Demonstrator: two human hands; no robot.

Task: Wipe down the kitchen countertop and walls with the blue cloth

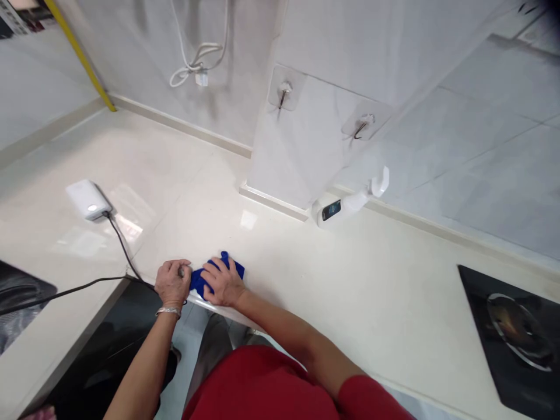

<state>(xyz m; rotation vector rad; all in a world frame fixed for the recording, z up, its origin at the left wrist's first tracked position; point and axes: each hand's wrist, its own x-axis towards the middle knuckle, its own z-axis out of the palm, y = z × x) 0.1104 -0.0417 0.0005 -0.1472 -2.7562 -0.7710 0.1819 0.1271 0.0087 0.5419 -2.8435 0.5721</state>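
Bending over a pale countertop (371, 291), with a jutting wall section (315, 151) breaking into it from behind. At the far right, past a bare stretch, set into a black glass hob (476, 326). By the right corner of the jutting section, obstructed by a white device (354, 204) with a small dark screen. Near the front edge, covering a bunched blue cloth (238, 269) with the right hand (222, 284), half closed, fingers bent over the fabric. At the cloth's left end, curled partly with the left hand (172, 284); cannot tell whether gripping cloth or something else. Farther left, lying apart, fitted with a black cable (119, 236), as a white box (88, 200); trailing to the edge beside the left hand. Above, clear of the cloth, hanging as a looped white cord (205, 55) and two small hooks (283, 96).
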